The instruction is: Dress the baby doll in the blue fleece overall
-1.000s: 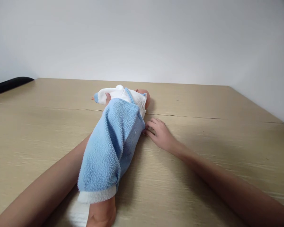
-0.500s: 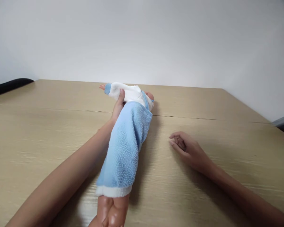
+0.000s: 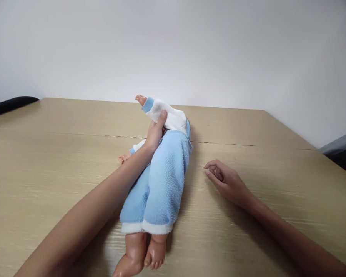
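Observation:
A baby doll lies on the wooden table, feet toward me, dressed in blue fleece trousers and a white top with blue cuffs. My left hand is closed on the doll's white sleeve, holding that arm raised; its small hand pokes out above. The doll's other arm rests on the table to the left. My right hand lies on the table right of the doll, apart from it, fingers loosely curled with nothing in them. The doll's head is hidden behind its body.
A white wall stands behind the table. A black curved object shows at the far left edge. A grey thing sits past the table's right edge. A seam runs across the tabletop.
My left hand turned the doll from its side toward its back and lifted the sleeved arm higher. My right hand left the doll's side and settled on the table further right.

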